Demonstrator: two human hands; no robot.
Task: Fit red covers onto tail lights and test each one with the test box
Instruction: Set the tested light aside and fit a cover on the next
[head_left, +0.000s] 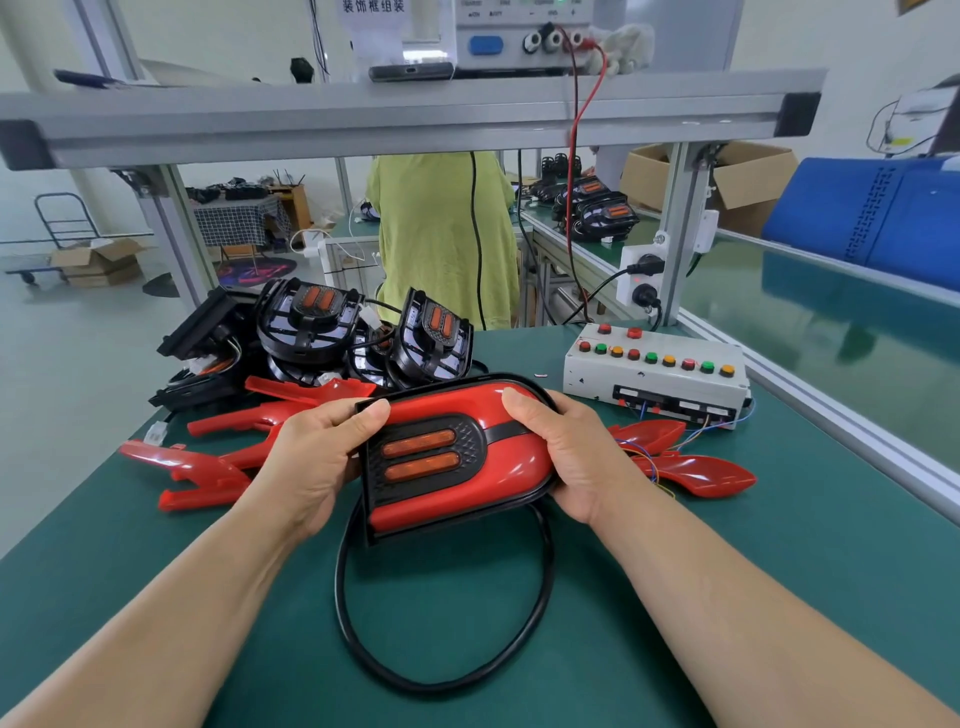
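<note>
A tail light with a red cover (457, 457) on it is held level above the green table (779, 545), its two orange lenses facing up. My left hand (317, 457) grips its left, square end; my right hand (566, 452) wraps its rounded right end. Its black cable (441, 670) loops down onto the table in front of me. Loose red covers (208, 467) lie left of the hands, and more red covers (691, 467) lie to the right. Uncovered black tail lights (322, 332) are piled behind. The white test box (660, 374) with coloured buttons sits at the right rear.
An aluminium frame shelf (415, 119) crosses overhead carrying a power supply (519, 36) with red and black leads. A person in a yellow-green top (441, 234) stands beyond the bench. A power strip (641, 280) hangs on the right post. A blue crate (872, 218) rests far right.
</note>
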